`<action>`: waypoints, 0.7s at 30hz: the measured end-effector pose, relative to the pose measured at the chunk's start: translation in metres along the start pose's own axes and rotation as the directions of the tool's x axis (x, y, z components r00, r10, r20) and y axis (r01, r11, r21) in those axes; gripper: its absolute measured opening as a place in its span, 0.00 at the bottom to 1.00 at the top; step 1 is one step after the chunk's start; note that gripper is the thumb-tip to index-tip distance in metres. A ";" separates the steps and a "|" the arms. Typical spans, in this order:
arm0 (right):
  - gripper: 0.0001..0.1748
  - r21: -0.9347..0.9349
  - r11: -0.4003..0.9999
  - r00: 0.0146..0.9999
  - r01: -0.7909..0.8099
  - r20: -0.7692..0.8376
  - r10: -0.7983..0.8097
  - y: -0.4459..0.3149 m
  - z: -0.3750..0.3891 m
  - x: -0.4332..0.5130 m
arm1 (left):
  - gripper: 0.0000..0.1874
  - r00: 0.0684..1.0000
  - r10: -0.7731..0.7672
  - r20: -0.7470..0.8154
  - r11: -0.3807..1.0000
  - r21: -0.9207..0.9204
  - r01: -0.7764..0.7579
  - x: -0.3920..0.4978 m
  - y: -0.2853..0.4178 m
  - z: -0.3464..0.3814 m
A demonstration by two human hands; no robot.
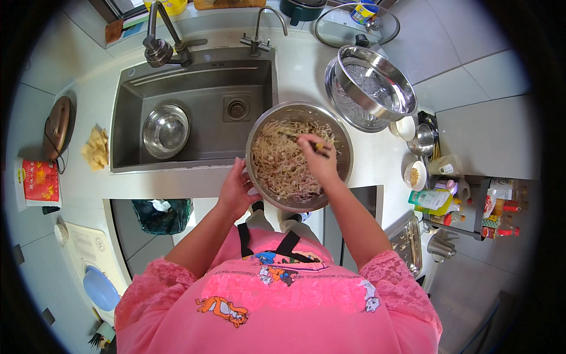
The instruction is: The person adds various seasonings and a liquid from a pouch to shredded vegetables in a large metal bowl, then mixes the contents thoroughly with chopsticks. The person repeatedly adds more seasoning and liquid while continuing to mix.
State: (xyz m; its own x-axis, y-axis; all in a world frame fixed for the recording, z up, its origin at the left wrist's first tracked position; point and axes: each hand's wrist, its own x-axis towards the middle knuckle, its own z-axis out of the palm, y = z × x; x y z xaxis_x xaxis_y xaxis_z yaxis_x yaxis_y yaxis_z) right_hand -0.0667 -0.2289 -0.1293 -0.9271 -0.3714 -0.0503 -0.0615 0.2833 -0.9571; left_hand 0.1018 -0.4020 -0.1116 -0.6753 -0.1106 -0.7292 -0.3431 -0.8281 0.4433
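A large stainless steel bowl (pixel 347 166) stands at the counter's front edge, right of the sink. It holds a heap of shredded food mixture (pixel 285 163), pale with pinkish and dark bits. My right hand (pixel 319 157) is inside the bowl's rim, closed around chopsticks (pixel 322 149) whose far ends reach into the mixture. Against the bowl's left outer wall lies my left hand (pixel 239 188), the thumb and fingers spread along the metal near the rim.
Left is a sink (pixel 203 128) with a metal bowl (pixel 166 131) in it. Behind on the right, a deep steel pan (pixel 409 95) leans on a steamer tray (pixel 342 106). Small bowls (pixel 415 175) and bottles (pixel 435 201) line the right side. A yellowish cloth (pixel 95 148) lies left of the sink.
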 end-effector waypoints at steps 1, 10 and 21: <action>0.08 -0.052 0.995 0.993 0.086 0.086 -0.081 -0.003 0.000 -0.012 | 0.35 1.000 -0.008 -0.012 1.000 0.003 0.008 0.000 0.000 -0.001; 0.09 -0.191 0.870 0.748 0.454 0.613 -0.256 -0.053 -0.069 -0.080 | 0.37 1.000 -0.002 -0.014 1.000 -0.021 0.002 0.001 -0.005 0.000; 0.10 -0.195 0.980 0.974 0.045 0.227 0.000 -0.042 -0.105 -0.001 | 0.34 1.000 0.009 -0.020 0.999 -0.034 -0.010 0.000 -0.005 -0.001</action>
State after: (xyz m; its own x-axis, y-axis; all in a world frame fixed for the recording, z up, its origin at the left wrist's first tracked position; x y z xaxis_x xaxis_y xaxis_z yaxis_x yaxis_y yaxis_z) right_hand -0.1016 -0.1473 -0.0588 -0.8190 -0.5623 -0.1139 -0.1741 0.4328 -0.8845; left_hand 0.1037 -0.3986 -0.1141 -0.6649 -0.1292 -0.7357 -0.3142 -0.8452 0.4324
